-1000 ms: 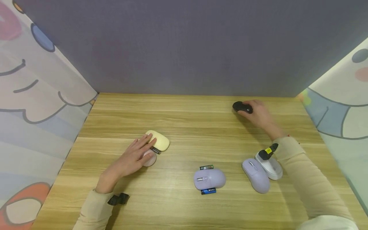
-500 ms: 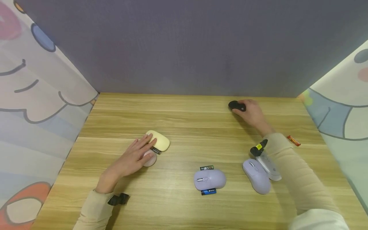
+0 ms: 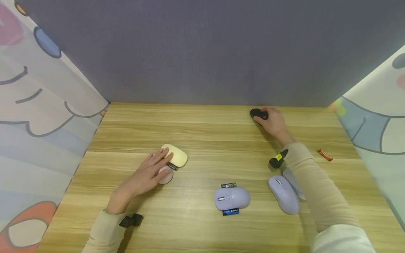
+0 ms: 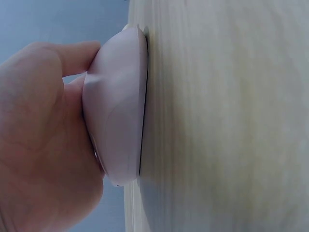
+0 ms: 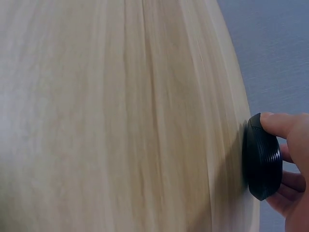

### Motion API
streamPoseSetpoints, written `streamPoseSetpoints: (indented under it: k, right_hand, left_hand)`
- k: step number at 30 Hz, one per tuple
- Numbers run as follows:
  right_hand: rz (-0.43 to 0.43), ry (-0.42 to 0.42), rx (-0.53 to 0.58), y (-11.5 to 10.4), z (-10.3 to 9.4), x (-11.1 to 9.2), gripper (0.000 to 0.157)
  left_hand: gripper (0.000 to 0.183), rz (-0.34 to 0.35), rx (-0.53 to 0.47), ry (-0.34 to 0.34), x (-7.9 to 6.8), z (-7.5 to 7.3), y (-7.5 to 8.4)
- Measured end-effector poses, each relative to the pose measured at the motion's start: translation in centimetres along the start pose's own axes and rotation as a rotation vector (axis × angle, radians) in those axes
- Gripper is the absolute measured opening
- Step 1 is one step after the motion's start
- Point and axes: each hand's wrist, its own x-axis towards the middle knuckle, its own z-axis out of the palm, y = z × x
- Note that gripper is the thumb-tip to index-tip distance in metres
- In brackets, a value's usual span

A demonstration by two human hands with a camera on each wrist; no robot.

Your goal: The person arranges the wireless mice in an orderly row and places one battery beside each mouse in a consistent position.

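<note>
No text legible; mark on black mouse [image 3: 256, 113] too small

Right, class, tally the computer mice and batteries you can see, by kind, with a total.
Mice: 6 (one partly hidden by the right sleeve)
Batteries: 4
Total: 10

Compared with a second ago, your right hand [image 3: 274, 121] has the black computer mouse [image 3: 256, 113] farther left and slightly nearer the back of the wooden table [image 3: 196, 126]. Your right sleeve [image 3: 319, 189] follows, uncovering the red battery [image 3: 325, 155] and hiding more of the white mouse [image 3: 291, 179].
</note>
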Motion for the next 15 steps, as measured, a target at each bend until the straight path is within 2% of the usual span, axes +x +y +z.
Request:
streamPoseSetpoints:
  k: [9, 15]
  right_hand:
    - [0.006, 0.045, -0.012, -0.24, 0.83, 0.12, 0.06]
    - [0.005, 0.011, -0.013, -0.43, 0.66, -0.19, 0.06]
  left_hand:
    - [0.056, 0.002, 0.001, 0.001, -0.04, -0.07, 0.18]
    - [0.056, -0.003, -0.002, 0.002, 0.01, 0.2, 0.1]
